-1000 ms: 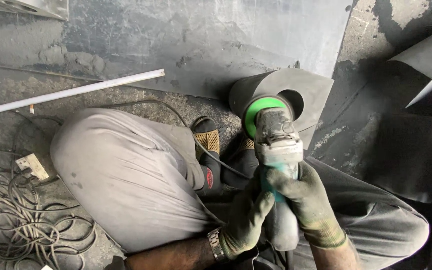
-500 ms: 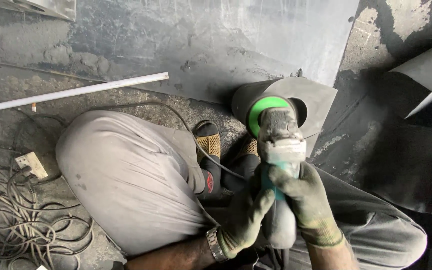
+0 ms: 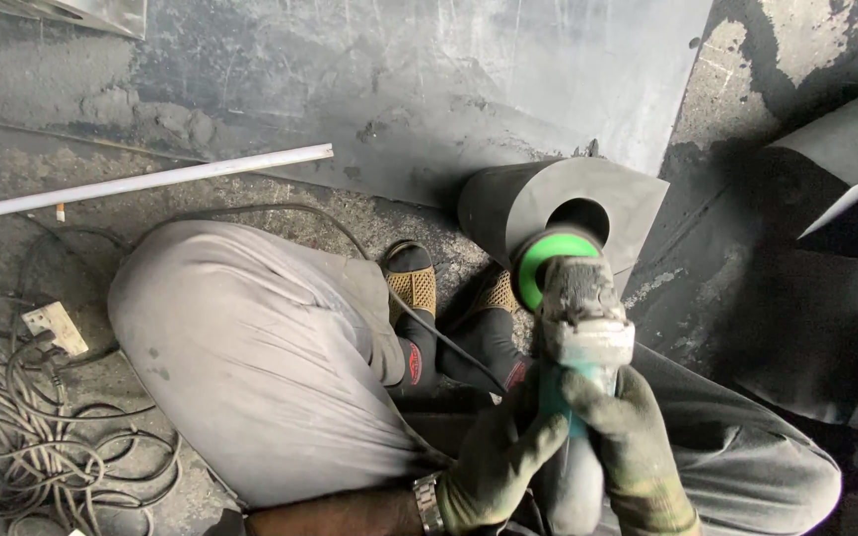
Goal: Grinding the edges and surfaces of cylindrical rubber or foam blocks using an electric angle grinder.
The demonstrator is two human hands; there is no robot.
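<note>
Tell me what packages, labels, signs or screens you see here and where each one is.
None in view that I can make out.
The nearest things are small red oval emblems on the dark shoes, between the person's knees, left of the grinder.

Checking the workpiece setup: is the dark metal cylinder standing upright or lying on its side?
On its side. The dark metal cylinder lies on the floor, its holed end plate facing the angle grinder.

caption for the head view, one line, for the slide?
Both gloved hands, left hand and right hand, hold an angle grinder, green disc at a dark metal piece.
</note>
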